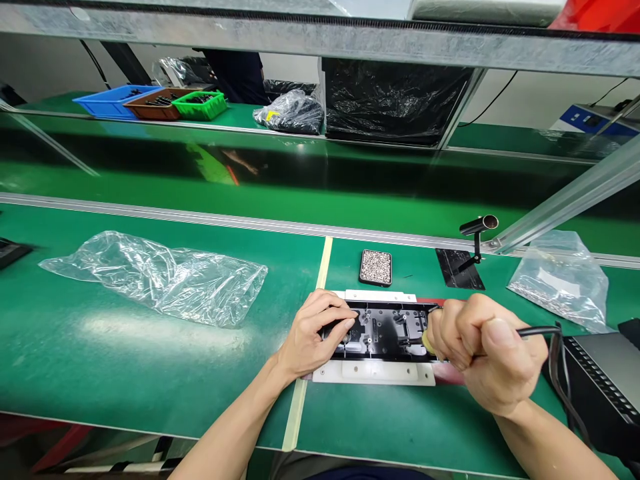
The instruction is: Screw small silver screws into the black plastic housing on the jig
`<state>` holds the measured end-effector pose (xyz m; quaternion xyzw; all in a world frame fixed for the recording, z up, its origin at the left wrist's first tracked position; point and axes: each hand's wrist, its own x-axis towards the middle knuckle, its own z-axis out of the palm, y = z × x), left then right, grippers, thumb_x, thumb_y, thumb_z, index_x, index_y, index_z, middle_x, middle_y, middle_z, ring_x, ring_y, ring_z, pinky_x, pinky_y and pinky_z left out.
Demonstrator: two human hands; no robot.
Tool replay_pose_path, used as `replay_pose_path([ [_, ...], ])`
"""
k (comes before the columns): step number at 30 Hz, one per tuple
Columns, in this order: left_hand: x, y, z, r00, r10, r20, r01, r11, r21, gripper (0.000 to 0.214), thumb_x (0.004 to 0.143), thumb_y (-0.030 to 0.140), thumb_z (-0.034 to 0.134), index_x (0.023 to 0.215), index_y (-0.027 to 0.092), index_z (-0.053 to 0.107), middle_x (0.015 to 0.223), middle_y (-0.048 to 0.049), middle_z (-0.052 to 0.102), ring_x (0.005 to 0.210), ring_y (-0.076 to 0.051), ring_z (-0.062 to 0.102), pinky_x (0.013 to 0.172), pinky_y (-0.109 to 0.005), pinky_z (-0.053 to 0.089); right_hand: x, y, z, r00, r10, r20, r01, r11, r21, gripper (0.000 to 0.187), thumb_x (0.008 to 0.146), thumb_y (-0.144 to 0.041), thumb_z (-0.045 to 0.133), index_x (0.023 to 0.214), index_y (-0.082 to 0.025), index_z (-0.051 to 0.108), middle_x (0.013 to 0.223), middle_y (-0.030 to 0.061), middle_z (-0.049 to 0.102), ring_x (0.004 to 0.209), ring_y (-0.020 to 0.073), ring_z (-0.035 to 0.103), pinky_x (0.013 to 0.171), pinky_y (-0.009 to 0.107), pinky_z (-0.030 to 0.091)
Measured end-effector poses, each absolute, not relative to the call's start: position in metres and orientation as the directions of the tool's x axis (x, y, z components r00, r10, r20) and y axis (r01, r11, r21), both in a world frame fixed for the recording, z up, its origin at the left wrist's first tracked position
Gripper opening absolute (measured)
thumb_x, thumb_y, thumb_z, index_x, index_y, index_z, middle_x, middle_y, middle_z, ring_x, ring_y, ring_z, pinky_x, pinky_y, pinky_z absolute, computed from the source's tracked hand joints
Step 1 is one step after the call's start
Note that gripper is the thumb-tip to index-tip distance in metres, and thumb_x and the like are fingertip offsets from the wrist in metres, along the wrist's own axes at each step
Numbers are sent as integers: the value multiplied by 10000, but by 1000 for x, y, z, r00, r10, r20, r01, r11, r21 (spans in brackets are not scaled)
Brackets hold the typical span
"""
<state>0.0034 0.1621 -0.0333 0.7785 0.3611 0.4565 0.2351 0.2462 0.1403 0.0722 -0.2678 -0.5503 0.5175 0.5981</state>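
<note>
A long black plastic housing [383, 333] with raised posts and ribs lies in a white fixture [377, 371] on the green bench. My left hand [320, 330] rests on the housing's left end, fingers curled and thumb bent in, gripping it; whether a small piece is between the fingertips is hidden. My right hand [487, 347] is closed round a corded soldering iron [429, 342], its yellow collar and dark tip pointing left over the housing's right part. Most of the handle is covered by my fingers. Beyond the fixture sits a small black tray [376, 268] of tiny metal pieces.
A tube-shaped iron stand [479, 227] is at the back right, near a bag of small parts [563, 280]. A black box [600, 380] and the cord [557, 367] are at right. Clear plastic bag [165, 280] lies left. Bins [117, 103] and a person [235, 75] are beyond.
</note>
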Motion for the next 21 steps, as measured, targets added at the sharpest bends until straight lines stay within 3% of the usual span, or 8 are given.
replay_pose_path([
  [11, 4, 162, -31, 321, 776, 544, 347, -630, 694, 233, 935, 117, 710, 1126, 241, 761, 1054, -28, 723, 1060, -134, 628, 956, -331, 509, 264, 148, 71, -409, 801, 437, -339, 311, -888, 360, 1034, -339, 459, 709, -185, 484, 534, -8, 397, 488, 102, 390, 487, 250, 352],
  [16, 3, 161, -30, 326, 767, 553, 351, -641, 683, 234, 937, 111, 706, 1126, 239, 757, 1052, -24, 721, 1051, -127, 626, 944, -317, 512, 266, 151, 75, -305, 874, 379, -358, 264, -896, 373, 1031, -363, 510, 703, -185, 514, 521, -16, 418, 461, 98, 404, 459, 253, 425],
  [21, 1, 161, -31, 327, 771, 546, 360, -636, 683, 225, 937, 115, 706, 1117, 239, 758, 1045, -28, 723, 1034, -129, 628, 928, -317, 519, 266, 160, 94, -137, 932, 335, -370, 266, -890, 397, 993, -364, 558, 637, -193, 521, 471, -25, 413, 380, 103, 393, 388, 258, 394],
])
